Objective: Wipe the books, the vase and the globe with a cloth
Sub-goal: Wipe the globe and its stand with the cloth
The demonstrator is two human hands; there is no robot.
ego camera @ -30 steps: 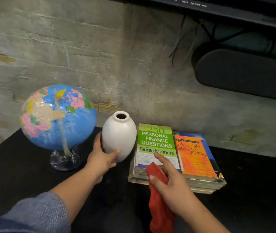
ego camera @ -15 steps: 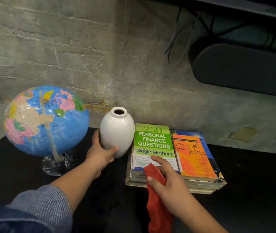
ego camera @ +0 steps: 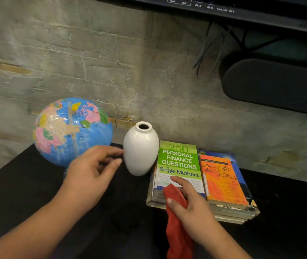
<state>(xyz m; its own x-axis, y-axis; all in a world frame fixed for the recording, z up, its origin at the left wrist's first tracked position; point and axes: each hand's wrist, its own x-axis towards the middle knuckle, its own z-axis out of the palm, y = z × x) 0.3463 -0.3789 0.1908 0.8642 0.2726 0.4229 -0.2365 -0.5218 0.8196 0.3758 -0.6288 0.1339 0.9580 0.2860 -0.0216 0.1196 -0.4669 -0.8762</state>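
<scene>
Head view, nearest first: what was in the right grip (ego camera: pixel 192 208)?
— The cloth (ego camera: pixel 177 232), pinched between thumb and fingers, its tail hanging below the hand. Its bunched top lay on the near edge of the books (ego camera: pixel 223 184), on the green one.
— And the left grip (ego camera: pixel 91 174)?
— Loosely curled round nothing, a fingertip at or just beside the vase (ego camera: pixel 141 150); I could not tell whether it touched.
— Where did the things stand?
— All on the black counter (ego camera: pixel 27 193): books stacked to the right, vase upright just left of them, globe (ego camera: pixel 70 131) further left, near the wall (ego camera: pixel 92 62).
— How far along, then?
— Early, I judged. The cloth was at the books only, and nothing showed whether any cover had been wiped. Vase and globe looked yet to be done.
</scene>
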